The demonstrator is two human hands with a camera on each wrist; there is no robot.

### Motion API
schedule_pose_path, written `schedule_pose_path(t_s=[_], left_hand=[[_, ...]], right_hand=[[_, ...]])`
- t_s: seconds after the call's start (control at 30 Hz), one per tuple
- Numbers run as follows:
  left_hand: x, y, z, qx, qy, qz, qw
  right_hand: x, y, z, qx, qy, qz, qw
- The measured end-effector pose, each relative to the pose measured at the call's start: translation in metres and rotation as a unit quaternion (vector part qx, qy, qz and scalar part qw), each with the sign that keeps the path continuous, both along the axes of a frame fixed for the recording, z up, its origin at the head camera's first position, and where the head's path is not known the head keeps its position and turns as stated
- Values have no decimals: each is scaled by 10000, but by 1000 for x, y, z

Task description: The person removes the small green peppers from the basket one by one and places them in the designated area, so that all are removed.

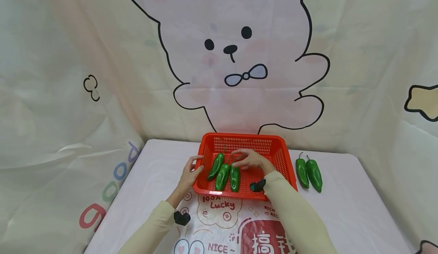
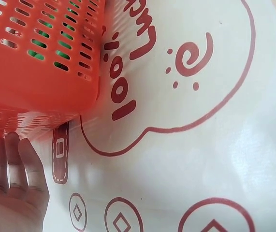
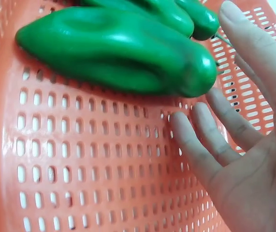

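Inside a red slotted plastic basket (image 1: pixel 260 142) lie three green peppers, side by side toward its left half. My right hand (image 1: pixel 251 159) reaches over the basket, fingers apart, beside the stem end of the rightmost pepper (image 3: pixel 123 53); nothing is between its fingers and thumb. From the right wrist view, the fingertips (image 3: pixel 180 121) are just off that pepper, near the basket floor. My left hand (image 1: pixel 189 173) is at the basket's left side, with straight fingers (image 2: pixel 17 159) against the outer wall. Its thumb lies by the rim in the head view.
Two more green peppers, one slimmer (image 1: pixel 302 173) and one broader (image 1: pixel 314 175), lie on the table (image 1: pixel 345 204) right of the basket. A printed cover with red lettering (image 1: pixel 220 205) spreads in front. Behind stands a hanging cloth (image 1: pixel 253 105) with a cartoon animal.
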State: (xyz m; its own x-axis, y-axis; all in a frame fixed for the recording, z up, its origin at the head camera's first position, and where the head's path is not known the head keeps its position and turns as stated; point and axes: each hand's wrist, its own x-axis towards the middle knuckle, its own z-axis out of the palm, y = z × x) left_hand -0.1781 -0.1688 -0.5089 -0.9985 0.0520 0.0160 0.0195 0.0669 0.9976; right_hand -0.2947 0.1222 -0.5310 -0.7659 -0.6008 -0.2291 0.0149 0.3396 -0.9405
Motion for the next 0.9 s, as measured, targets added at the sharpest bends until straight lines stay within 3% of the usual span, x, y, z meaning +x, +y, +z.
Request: schedule_pose_path(t_s=[0.3, 0.6, 0.9], left_hand=[[0, 1, 2, -24, -32, -9, 10000], [1, 1, 3, 53, -12, -47, 10000], [1, 0, 3, 84, -20, -72, 9999]], right_hand=[[5, -1, 0, 60, -495, -14, 9988], [6, -4, -4, 151, -305, -39, 9994], [4, -2, -7, -141, -496, -94, 9986]])
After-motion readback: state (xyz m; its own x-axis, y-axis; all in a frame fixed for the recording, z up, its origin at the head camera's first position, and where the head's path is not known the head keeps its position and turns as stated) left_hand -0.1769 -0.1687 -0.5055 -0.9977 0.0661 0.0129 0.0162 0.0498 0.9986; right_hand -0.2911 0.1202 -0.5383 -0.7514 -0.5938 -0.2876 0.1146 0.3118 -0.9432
